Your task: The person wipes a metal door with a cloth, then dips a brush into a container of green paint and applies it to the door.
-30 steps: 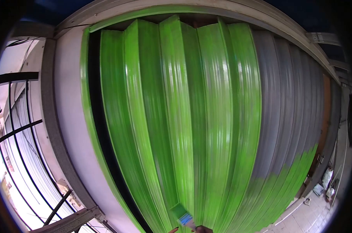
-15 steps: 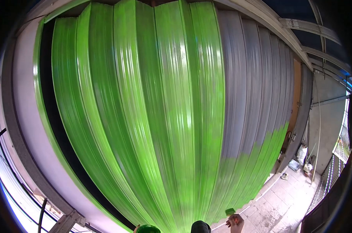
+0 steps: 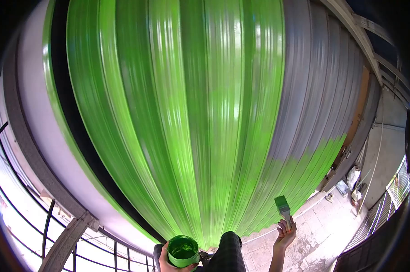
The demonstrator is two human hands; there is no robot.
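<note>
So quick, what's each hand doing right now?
Left hand: closed around the paint pot.
Right hand: closed on the brush, bristles up.

I saw ribbed metal shutters (image 3: pixel 205 113), glossy where wet green paint lay, matt grey elsewhere; the brush (image 3: pixel 282 207) bristles looked paint-slick.

Both hands bare, no gloves. Left hand (image 3: pixel 165 259) & right hand (image 3: pixel 284 234) show at bottom edge of view; right forearm bare too, no sleeve or watch visible. Between them, a dark checked cloth (image 3: pixel 228 252), prob. trouser leg, small grid pattern in black/grey. Rest of body out of view.
</note>
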